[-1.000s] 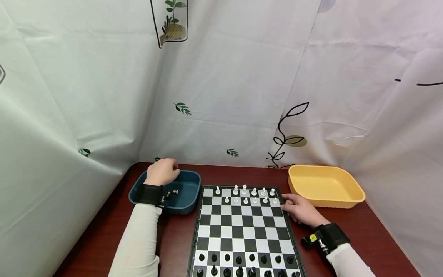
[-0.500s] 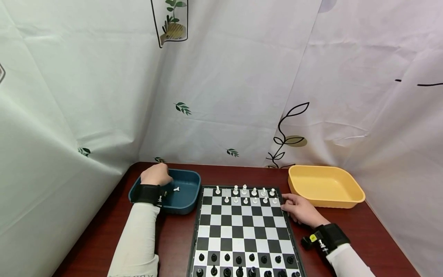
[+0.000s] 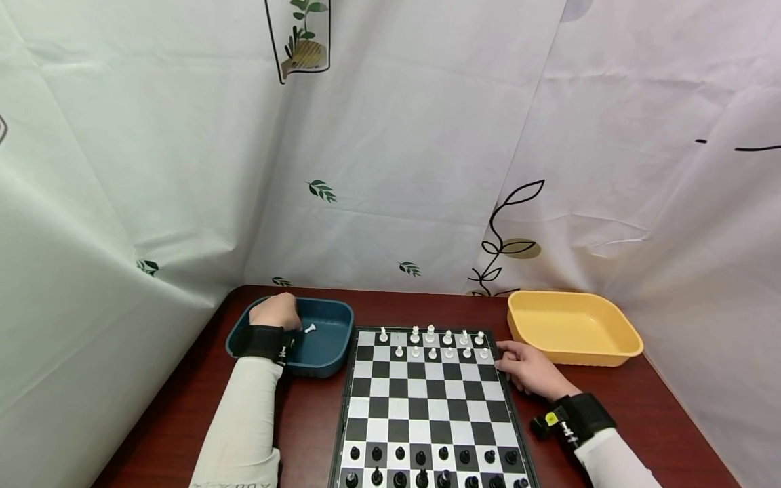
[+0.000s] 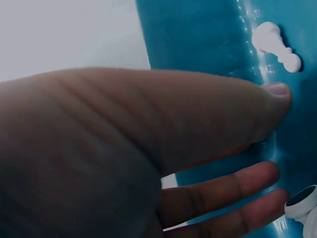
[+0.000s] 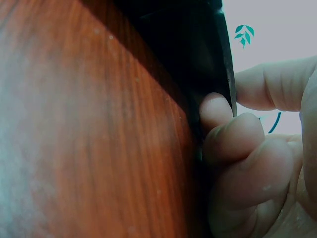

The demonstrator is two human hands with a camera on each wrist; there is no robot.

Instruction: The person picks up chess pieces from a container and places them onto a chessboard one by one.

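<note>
My left hand (image 3: pixel 282 315) is down inside the blue tray (image 3: pixel 332 312), thumb and fingers spread with nothing between them (image 4: pixel 275 134). A white chess piece (image 3: pixel 310 329) lies on the tray floor just right of the hand, also seen lying on its side as the white piece (image 4: pixel 275 42) past the thumb. Another white piece (image 4: pixel 302 204) sits by the fingertips. My right hand (image 3: pixel 512 362) rests at the right edge of the chessboard (image 3: pixel 427 400). Its curled fingers (image 5: pixel 233 144) press the board's black edge (image 5: pixel 198 54), with the thumb over the top.
White pieces (image 3: pixel 433 342) fill two far rows of the board; black pieces (image 3: pixel 427 464) fill the near rows. An empty yellow tray (image 3: pixel 573 325) stands at the back right on the dark red table (image 3: pixel 305 420). White curtains close in behind and on both sides.
My left hand has sunk lower into the blue tray and shifted slightly left, uncovering the white piece beside it. The right hand has stayed put.
</note>
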